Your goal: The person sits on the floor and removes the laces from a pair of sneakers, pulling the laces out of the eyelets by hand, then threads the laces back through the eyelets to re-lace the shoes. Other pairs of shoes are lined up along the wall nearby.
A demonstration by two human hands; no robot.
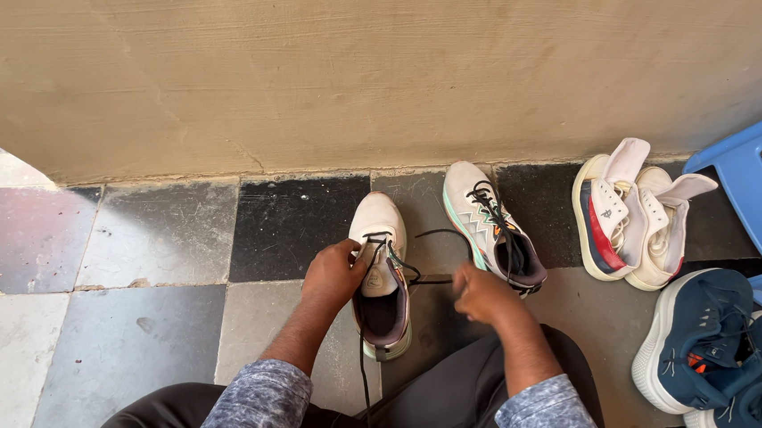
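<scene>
Wall: plain tan surface beyond both hands; the shoes line up along its foot, out of the way.
Floor: dark and pale tiles under the hands, serving as the work surface.
Blue stool: far right of the right hand, well apart.
Navy pair: right of the right hand, set aside together.
White high-top pair: beyond and right of the right hand, tongues pulled open.
Mate shoe: just beyond the right hand, waiting.
Cream sneaker: between the hands, toe to the wall so the eyelets face the person.
Left hand: clenched on the sneaker's tongue edge, steadying it.
Right hand: blurred, closed around the black lace, drawing it taut sideways.
</scene>
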